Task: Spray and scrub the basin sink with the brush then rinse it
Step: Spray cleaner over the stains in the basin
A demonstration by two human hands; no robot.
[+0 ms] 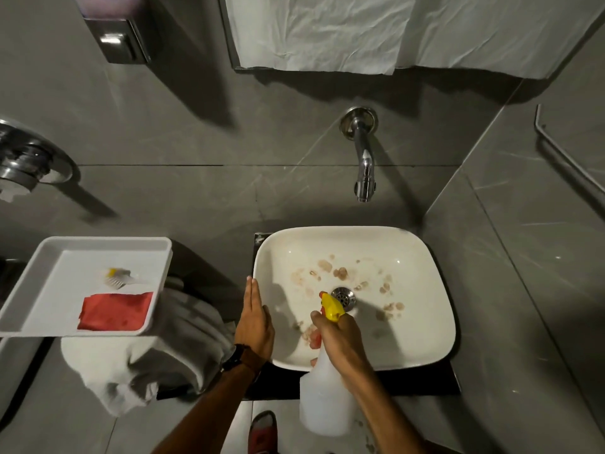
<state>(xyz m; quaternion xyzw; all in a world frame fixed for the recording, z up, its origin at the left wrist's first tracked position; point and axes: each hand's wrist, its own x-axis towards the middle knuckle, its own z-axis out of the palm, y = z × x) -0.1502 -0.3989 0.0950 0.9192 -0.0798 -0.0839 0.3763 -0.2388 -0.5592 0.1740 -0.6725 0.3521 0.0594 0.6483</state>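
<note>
A white basin sink point(425, 276) sits on a dark counter, its bowl spotted with brown stains around the metal drain point(344, 297). My right hand point(340, 339) grips a translucent spray bottle point(324, 401) with a yellow nozzle that points into the bowl near the drain. My left hand point(255, 322) rests flat on the basin's left rim, fingers together, holding nothing. A small brush point(119, 277) with a yellow top lies in a white tray point(59, 247) to the left, blurred.
A red cloth point(114, 311) lies in the tray beside the brush. Grey and white towels point(157, 358) are piled under the tray. A chrome wall tap point(363, 158) hangs above the basin. A soap dispenser point(114, 34) and white paper point(327, 31) are on the wall.
</note>
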